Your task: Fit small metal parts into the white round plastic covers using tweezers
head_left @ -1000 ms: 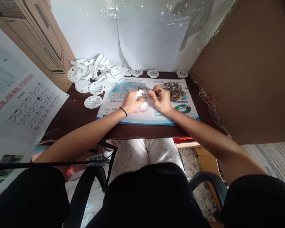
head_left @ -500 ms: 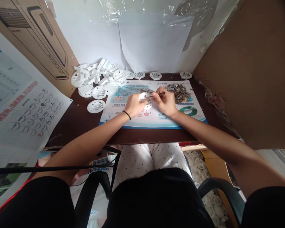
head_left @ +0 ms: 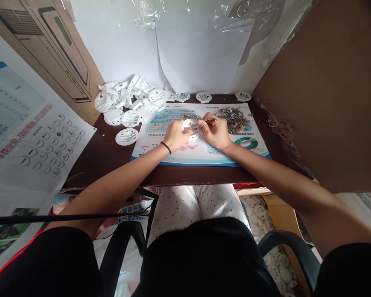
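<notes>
The round white plastic disc with slots (head_left: 189, 123) was over the printed sheet (head_left: 250, 157), in front of the person, between the two hands. The left hand (head_left: 174, 136) pinched its near-left side, the thumb lying across the face by the slots; that hold looked right for keeping the disc from turning, provided the thumb left the slots open to view. The right hand (head_left: 219, 133) pinched a slim dark tool (head_left: 210, 121) between thumb and fingers, its end pointing at the disc; whether the tip touched the plastic, or bore a small part, could not be told. Good work here probably called for short, light moves of the tool, square to the slot, with the left hand bracing against the push, since a slip could have marked the face or flicked a small part away. The small heap of metal parts (head_left: 190, 117) lay just beyond the disc, and the larger heap of metal parts (head_left: 231, 119) beside the right hand, both near enough for short reaches, though a careless wrist could have scattered them. Farther left, a loose white disc (head_left: 127, 137) lay on the dark tabletop (head_left: 173, 176), near the pile of white discs (head_left: 111, 98)
</notes>
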Demonstrator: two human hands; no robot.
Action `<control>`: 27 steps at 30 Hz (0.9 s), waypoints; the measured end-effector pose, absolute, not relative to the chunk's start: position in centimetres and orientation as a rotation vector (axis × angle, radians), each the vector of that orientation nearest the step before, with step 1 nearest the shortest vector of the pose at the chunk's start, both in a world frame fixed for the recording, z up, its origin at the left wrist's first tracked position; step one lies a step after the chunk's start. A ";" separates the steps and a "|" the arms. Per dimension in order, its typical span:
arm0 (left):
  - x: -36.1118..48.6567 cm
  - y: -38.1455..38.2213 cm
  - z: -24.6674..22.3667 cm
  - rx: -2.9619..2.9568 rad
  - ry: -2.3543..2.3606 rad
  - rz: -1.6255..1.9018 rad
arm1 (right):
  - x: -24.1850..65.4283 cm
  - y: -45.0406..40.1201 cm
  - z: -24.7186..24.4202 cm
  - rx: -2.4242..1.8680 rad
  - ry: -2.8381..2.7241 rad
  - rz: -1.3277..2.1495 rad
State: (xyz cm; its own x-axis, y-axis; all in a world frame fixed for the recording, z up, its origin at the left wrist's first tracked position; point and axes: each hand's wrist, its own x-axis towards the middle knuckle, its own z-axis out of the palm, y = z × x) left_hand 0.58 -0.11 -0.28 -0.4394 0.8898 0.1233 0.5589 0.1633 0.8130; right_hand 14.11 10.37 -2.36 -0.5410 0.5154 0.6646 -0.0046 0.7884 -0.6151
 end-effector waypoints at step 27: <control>-0.5 0.8 0.7 1.185 1.808 1.064 | 14.1 13.1 -2.1 -0.330 -1.938 1.202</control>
